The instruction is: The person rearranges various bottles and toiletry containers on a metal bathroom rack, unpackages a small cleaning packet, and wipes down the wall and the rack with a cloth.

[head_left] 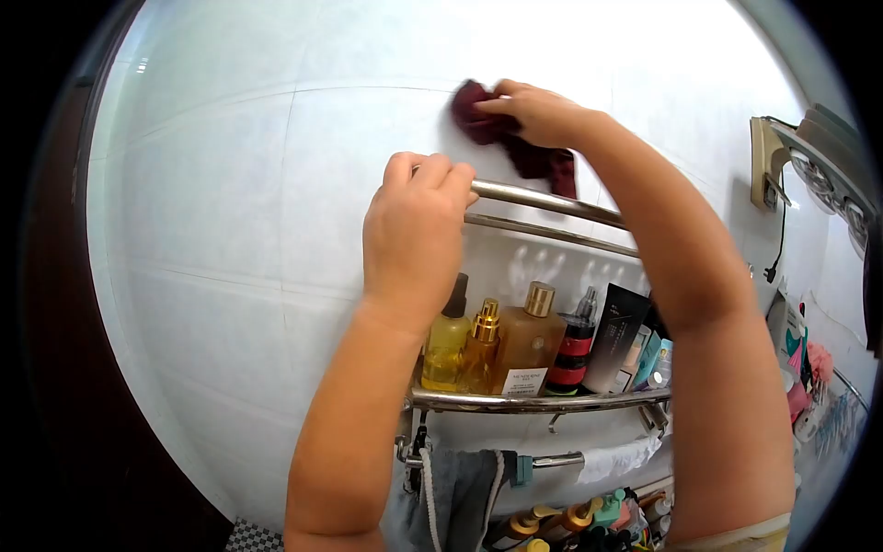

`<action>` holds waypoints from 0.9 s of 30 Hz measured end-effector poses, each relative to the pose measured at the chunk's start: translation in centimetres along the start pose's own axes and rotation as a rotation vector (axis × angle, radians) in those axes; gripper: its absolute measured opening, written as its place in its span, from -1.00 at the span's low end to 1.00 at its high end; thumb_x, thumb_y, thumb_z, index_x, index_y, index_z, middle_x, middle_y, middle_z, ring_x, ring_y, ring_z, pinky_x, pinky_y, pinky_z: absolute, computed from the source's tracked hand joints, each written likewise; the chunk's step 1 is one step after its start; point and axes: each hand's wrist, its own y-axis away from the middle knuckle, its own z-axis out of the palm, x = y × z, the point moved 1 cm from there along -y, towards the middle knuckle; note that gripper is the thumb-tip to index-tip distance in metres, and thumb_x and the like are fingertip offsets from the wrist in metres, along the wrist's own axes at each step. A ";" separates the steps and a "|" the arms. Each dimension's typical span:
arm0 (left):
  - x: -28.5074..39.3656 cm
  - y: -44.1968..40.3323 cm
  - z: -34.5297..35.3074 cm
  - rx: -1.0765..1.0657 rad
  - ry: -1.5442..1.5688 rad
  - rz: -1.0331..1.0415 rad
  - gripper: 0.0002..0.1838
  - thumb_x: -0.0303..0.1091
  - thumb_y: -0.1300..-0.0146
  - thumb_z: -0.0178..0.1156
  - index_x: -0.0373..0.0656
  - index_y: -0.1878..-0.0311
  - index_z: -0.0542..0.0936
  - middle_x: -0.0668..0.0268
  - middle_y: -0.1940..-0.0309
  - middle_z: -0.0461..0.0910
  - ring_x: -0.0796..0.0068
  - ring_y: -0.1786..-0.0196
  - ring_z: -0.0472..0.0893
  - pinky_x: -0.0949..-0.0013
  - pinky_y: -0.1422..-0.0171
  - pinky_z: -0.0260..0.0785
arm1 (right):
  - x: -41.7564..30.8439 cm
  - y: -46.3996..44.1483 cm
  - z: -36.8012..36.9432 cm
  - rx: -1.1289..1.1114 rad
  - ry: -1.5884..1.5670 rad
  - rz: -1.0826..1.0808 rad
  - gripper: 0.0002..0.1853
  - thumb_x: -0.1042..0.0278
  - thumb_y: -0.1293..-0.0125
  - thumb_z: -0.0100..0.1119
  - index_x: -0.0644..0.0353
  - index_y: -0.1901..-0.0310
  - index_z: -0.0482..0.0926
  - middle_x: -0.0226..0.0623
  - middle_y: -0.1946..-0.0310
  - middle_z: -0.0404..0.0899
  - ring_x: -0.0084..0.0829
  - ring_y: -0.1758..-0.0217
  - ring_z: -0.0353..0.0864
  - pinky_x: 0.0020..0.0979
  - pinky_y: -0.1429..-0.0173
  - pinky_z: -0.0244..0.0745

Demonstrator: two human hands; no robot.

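White tiled wall (202,202): behind the upper metal rail (524,196).
Maroon cloth (529,156): above the rail, partly behind; likely light, soft, limp, best gripped by its bunched top.
Right hand (538,112): fingers pinching the cloth.
Left hand (416,221): curled around the rail's left end.

You hold 1 cloth (531,160), dark maroon and crumpled, in your right hand (543,112); its loose end hangs to the bar (524,197). The bar, 1 shiny metal tube, slopes down rightward in view, its left end gripped by your left hand (417,221).
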 end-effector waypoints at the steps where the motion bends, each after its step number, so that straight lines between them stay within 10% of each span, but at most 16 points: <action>1: 0.0 0.0 0.0 -0.002 0.003 0.004 -0.83 -0.41 -0.10 0.19 -0.13 0.21 0.57 0.38 0.28 0.55 0.32 0.10 0.45 0.32 0.14 0.42 | 1.2 1.9 -0.1 0.017 -0.028 0.014 -0.42 0.67 -0.03 0.03 -0.02 -0.14 0.43 -0.21 -0.07 0.36 -0.13 -0.09 0.40 -0.31 -0.14 0.35; 8: -0.1 0.0 0.1 0.006 -0.004 0.025 -0.83 -0.45 -0.07 0.22 -0.13 0.23 0.57 0.38 0.30 0.55 0.32 0.11 0.46 0.34 0.13 0.43 | 6.8 9.9 0.8 0.150 0.032 0.292 -0.46 0.67 0.00 0.03 0.04 -0.09 0.46 -0.14 0.01 0.40 -0.08 -0.03 0.43 -0.24 -0.06 0.39; 19: -0.3 0.2 0.2 0.072 -0.017 0.055 -0.82 -0.50 0.02 0.23 -0.17 0.29 0.55 0.37 0.32 0.54 0.30 0.11 0.46 0.33 0.15 0.43 | -8.7 -9.4 0.4 0.040 0.094 0.059 -0.43 0.61 -0.10 -0.06 -0.09 -0.19 0.39 -0.19 -0.05 0.36 -0.19 -0.15 0.38 -0.29 -0.24 0.31; 27: 0.0 0.1 0.2 0.068 0.001 0.015 -0.83 -0.50 0.00 0.22 -0.16 0.28 0.55 0.36 0.33 0.53 0.31 0.12 0.46 0.33 0.15 0.42 | -2.7 -3.7 0.3 0.116 -0.026 0.175 -0.46 0.55 -0.09 0.00 -0.08 -0.16 0.41 -0.15 0.04 0.40 -0.13 -0.03 0.45 -0.27 -0.07 0.39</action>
